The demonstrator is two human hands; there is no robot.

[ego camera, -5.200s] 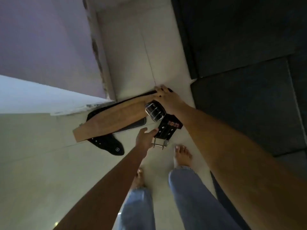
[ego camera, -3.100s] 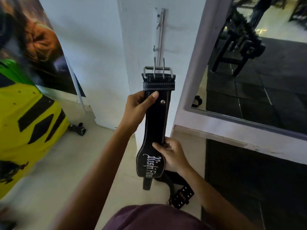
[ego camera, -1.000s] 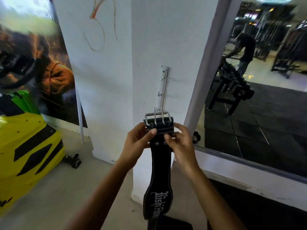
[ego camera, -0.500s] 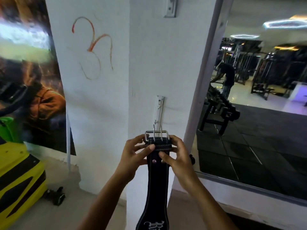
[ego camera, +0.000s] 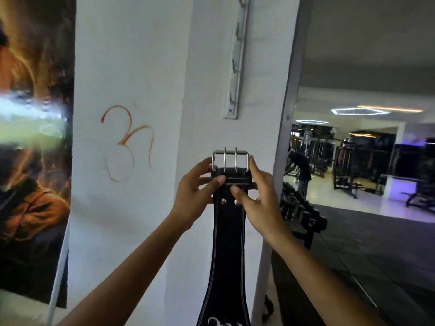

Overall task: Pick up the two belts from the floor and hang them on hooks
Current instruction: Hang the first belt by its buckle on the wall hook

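A black leather belt point(ego camera: 227, 250) with white stitching hangs straight down in front of a white pillar. Its steel double-prong buckle point(ego camera: 230, 158) points up. My left hand point(ego camera: 196, 188) pinches the strap just under the buckle from the left. My right hand point(ego camera: 255, 192) grips the same spot from the right. A vertical metal hook rail point(ego camera: 236, 67) with several hooks is fixed to the pillar above; its lower end sits a short way above the buckle. The second belt is out of view.
An orange symbol point(ego camera: 127, 140) is drawn on the white wall to the left, beside a dark poster point(ego camera: 30, 137). To the right is a large mirror point(ego camera: 367, 161) showing gym machines, a dumbbell rack and a person bending over.
Both hands have lifted the belt's buckle end higher up the pillar, closer to the hook rail. My view has tilted upward, so more of the rail shows. The floor has dropped out of sight.
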